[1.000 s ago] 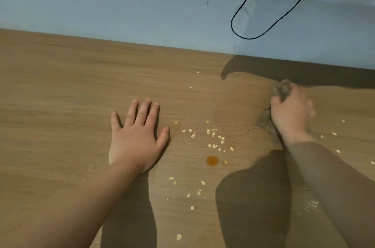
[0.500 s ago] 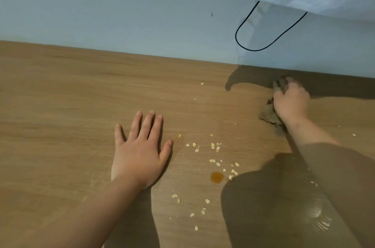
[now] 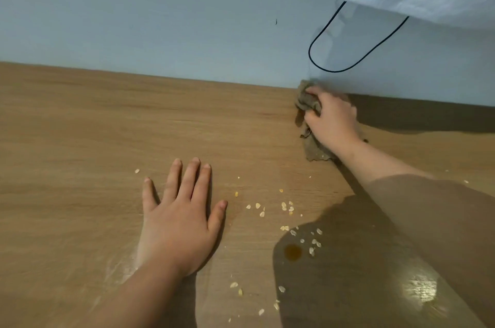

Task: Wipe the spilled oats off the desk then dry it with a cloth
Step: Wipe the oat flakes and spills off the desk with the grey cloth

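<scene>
The right hand grips a brown cloth at the worktop's back edge, right of centre. The left hand lies flat, fingers straight. Oats scatter between them.

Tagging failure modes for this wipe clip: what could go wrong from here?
1. The cloth, gripped by the right hand, is up at the wall, while most oats lie nearer the person; a fast pull back could flick them off the desk.
2. Dragging through the amber drop may smear it.
3. The left hand lies flat beside the oats and could trap some.

right hand gripping cloth, oats scattered
</scene>
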{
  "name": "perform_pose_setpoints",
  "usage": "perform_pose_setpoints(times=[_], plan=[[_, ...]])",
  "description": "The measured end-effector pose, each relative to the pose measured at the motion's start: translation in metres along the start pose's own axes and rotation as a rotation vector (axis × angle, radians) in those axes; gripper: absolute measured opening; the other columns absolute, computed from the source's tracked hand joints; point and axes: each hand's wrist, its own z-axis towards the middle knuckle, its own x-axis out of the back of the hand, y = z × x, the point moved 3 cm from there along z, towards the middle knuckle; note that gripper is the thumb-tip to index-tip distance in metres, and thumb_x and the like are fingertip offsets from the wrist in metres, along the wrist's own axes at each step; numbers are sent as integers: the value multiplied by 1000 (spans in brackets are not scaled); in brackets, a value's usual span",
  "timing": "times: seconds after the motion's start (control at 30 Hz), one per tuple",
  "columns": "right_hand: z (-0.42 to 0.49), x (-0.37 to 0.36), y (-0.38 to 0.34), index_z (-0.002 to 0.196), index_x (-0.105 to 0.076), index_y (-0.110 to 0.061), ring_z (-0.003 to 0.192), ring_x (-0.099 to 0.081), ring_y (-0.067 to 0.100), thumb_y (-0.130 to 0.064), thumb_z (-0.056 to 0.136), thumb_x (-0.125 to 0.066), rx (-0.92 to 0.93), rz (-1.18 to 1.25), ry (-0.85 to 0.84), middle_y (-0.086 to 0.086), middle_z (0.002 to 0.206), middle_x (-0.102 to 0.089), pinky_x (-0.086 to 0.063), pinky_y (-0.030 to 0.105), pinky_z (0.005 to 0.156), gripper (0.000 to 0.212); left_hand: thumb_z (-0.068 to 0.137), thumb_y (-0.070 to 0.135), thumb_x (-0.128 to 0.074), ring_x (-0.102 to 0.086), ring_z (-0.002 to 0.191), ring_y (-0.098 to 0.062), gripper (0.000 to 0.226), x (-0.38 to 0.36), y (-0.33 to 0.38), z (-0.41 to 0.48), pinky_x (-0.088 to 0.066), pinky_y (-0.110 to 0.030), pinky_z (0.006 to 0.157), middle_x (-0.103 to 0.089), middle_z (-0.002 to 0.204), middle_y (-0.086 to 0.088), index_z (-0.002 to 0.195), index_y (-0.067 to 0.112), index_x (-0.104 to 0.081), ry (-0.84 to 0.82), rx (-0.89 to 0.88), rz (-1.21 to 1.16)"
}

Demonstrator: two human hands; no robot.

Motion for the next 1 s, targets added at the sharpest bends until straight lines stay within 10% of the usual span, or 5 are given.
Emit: perform_pose_setpoints(times=[0.13,0.43,0.73,0.87,1.0], plan=[[26,-28,-14,129,-40,-28,127,-34,27,-45,89,-47,-107,-151,-104,4,138,-40,-22,41,103,43,83,60,7,7,145,-16,75,3,1,1,3,-53,112,6,154,9,149,25,-2,-17,3,-15],[-109,-10,-62,111,-65,-28,114,-40,5,-19,82,-54,677,148,-425,-11,123,-58,-24,30,101,32,73,57,21,24,141,-15,81,6,2,0,9,-52,113,19,156,9,148,27,14,-43,9,26],[-71,-5,-26,136,-39,-41,132,-27,19,-45,92,-46,267,-183,-250,-13,149,-30,-17,40,108,45,78,58,16,19,143,-15,79,4,-1,3,6,-52,113,14,157,9,149,26,10,-40,2,38],[-141,0,-39,127,-51,-39,115,-32,10,-26,85,-46,478,-14,-359,-17,140,-41,-27,33,97,45,89,56,-1,17,144,-16,68,5,1,3,4,-53,114,12,158,8,150,26,6,-42,8,34],[-116,20,-24,105,-45,-37,105,-44,10,-9,81,-57,120,304,-168,-5,119,-48,-38,27,91,38,92,55,-7,13,144,-16,66,3,1,3,3,-53,114,8,158,8,150,26,2,-20,2,30]])
